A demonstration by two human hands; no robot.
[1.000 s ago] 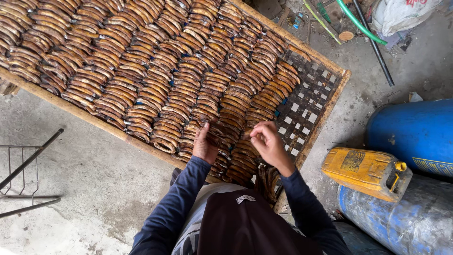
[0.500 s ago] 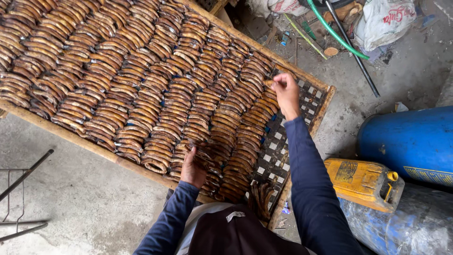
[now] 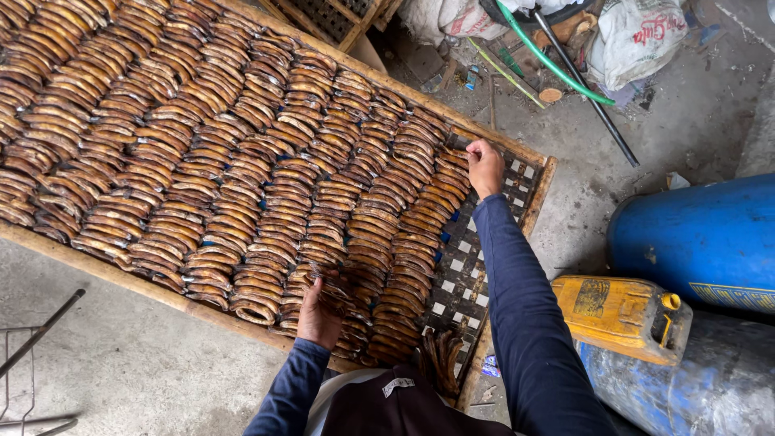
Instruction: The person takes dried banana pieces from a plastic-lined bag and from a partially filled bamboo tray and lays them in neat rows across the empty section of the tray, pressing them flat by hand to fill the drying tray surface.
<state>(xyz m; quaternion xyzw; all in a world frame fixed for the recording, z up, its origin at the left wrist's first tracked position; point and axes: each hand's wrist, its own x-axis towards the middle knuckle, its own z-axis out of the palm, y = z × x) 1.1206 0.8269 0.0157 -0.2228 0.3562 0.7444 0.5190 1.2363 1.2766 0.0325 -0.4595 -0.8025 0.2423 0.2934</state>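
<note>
Brown dried banana slices (image 3: 242,178) fill the wooden rack (image 3: 121,274); right hand (image 3: 484,165) pinches one slice, left hand (image 3: 320,311) lies spread on others.

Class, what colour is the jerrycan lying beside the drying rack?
Yellow-orange jerrycan, clearest in the head view.

Long navy sleeves cover both arms, over a dark apron with a small white tag.

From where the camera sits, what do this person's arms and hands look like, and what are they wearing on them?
Both arms are covered by long, dark navy blue sleeves of plain, slightly creased cloth that end at the wrists. The left hand and right hand are bare: no gloves, and no rings, watch or bands that can be made out. The sleeves show no markings or patterns.
</note>
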